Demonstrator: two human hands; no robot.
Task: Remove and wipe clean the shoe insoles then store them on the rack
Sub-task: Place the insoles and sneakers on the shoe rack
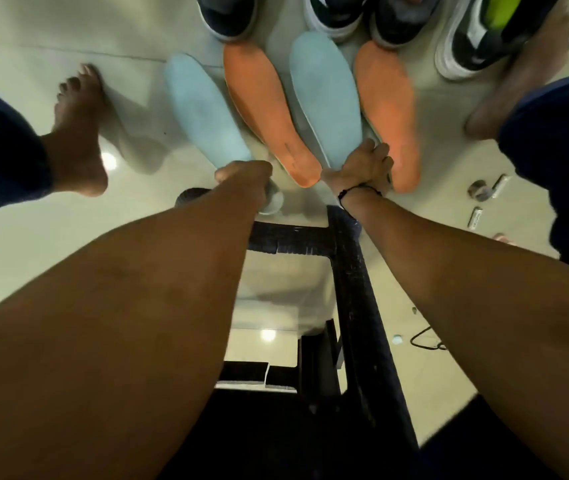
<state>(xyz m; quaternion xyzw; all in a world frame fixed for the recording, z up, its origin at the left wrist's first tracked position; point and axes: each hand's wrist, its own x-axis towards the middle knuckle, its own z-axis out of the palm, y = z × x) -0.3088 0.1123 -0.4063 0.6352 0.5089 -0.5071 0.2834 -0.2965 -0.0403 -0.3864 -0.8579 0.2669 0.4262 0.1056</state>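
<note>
A pale, glossy tiled floor reflects round ceiling lights as bright spots. A dark-framed stool stands below, and a thin black cable lies to its right.

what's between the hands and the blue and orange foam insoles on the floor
Nothing visible. The left hand is at the heel of the left light blue insole, and the right hand at the heel of the second light blue insole.
</note>
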